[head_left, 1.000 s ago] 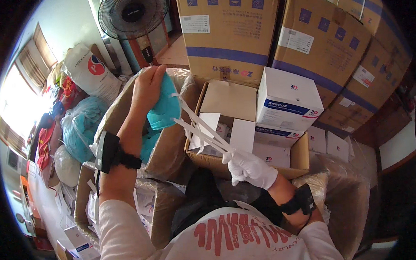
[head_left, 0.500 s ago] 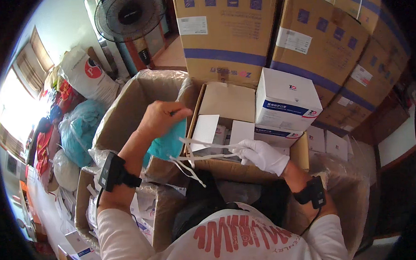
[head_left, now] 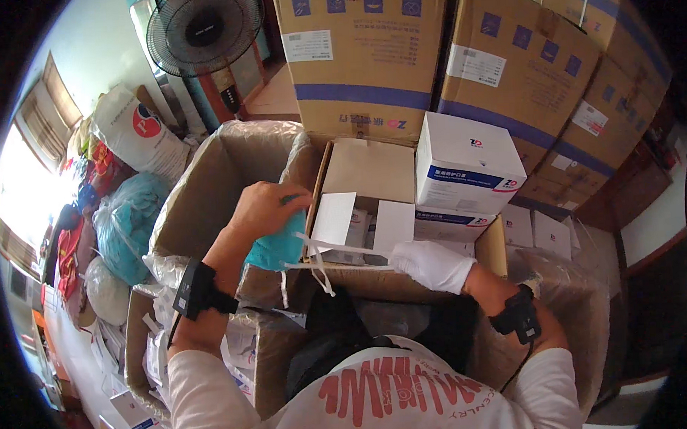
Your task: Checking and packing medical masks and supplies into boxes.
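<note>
**Lower now, and drawn out sideways**

Beyond you stand tall blue-striped cartons [head_left: 365,70]; nearer, a plastic-lined bin [head_left: 199,197] gapes on your left, beside an open carton [head_left: 496,247] of white boxes [head_left: 470,165]. Your right hand [head_left: 436,266], gloved in white, has its grip closed on straps (the folded fingers hide how many). Your bare left hand [head_left: 270,211] pinches the teal mask [head_left: 273,251] by its upper part, in front of where bin and carton meet. The straps [head_left: 322,266] run nearly level to the glove, with loose lengths hanging below.

A second ago the mask was higher and the straps slanted down to the glove; now it's lower, the pull sideways. That likely leaves your left grip steadying the mask against the right's tension.
</note>
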{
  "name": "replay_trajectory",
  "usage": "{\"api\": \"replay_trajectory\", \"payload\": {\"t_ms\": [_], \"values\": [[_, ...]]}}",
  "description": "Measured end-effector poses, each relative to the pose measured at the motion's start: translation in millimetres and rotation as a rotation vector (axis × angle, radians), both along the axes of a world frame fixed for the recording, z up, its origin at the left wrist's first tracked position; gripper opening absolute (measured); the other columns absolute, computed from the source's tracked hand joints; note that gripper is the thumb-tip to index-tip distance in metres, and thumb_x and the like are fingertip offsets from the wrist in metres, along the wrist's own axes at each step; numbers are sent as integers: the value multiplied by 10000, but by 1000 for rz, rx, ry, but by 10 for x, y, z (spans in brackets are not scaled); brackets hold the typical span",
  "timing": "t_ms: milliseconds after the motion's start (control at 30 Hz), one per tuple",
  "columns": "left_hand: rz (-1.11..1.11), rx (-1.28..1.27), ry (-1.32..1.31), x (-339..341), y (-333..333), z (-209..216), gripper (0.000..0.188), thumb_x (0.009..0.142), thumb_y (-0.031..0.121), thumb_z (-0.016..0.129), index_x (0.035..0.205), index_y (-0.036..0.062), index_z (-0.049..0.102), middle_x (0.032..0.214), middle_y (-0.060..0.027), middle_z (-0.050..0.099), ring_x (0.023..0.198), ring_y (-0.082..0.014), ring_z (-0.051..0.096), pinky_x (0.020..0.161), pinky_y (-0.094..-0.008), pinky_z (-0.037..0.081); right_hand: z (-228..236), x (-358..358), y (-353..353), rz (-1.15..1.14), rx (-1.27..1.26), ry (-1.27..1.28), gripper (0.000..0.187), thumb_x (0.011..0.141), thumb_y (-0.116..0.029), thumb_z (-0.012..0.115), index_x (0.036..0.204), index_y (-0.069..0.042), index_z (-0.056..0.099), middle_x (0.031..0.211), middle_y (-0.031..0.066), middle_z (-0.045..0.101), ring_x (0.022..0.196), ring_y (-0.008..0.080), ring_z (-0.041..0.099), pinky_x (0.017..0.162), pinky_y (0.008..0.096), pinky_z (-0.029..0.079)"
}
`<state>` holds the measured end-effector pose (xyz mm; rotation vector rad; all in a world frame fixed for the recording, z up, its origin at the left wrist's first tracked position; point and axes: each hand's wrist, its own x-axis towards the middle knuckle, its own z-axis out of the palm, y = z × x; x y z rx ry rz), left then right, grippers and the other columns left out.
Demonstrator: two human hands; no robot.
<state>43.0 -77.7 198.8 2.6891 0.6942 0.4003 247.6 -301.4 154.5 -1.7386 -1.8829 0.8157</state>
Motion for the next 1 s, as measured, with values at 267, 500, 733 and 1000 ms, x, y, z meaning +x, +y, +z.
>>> {"api": "replay_trajectory", "payload": {"t_ms": [267,500,733,1000], "values": [[135,3,-152,-42,24,-171,196,807,244,577,911,94,648,880,-110,636,797,-271,617,702,-330,484,130,1,-31,7,-197,137,281,899,-279,426,878,-28,552,720,161,562,691,341,556,624,386,434],[-472,-601,144,357,-592,-591,607,780,518,548,1144,32,520,1016,-200,590,947,-298,570,827,-365,430,111,-19,168,-65,285,-163,190,888,-230,444,863,-60,525,754,152,561,731,352,563,621,397,440],[-198,-1302,-514,357,-1043,-544,385,891,385,477,1091,78,595,758,18,578,713,-80,524,640,-253,433,61,-87,104,-111,289,-99,105,850,-155,470,883,-69,522,811,158,567,758,371,554,644,396,444],[-542,-100,175,207,-922,-339,286,884,320,436,774,68,512,700,-177,570,649,-310,576,545,-411,455,167,-341,-142,77,13,-132,208,883,-237,442,921,-60,545,819,200,571,746,373,563,617,441,448]]}}
